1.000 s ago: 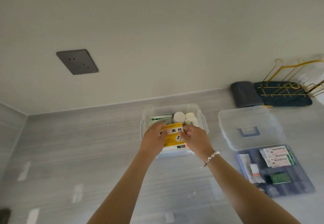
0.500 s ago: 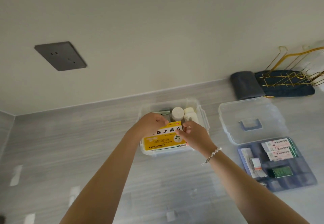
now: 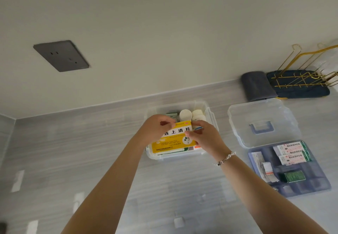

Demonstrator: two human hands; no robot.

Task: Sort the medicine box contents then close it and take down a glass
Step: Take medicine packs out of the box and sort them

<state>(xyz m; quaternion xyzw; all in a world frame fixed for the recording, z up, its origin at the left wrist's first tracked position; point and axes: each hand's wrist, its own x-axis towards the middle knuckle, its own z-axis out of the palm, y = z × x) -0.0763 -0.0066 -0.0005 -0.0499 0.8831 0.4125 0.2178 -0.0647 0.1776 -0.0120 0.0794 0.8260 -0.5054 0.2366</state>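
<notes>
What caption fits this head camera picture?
Both hands, left and right, hold a yellow medicine packet over the clear box.

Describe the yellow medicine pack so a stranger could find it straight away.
Find the clear plastic box on the grey counter, left of the clear lid. The yellow medicine pack lies flat on top of its contents, held by the left hand and right hand. It is the only bright yellow thing there, with bold black characters; the white bottle caps stand behind it.
</notes>
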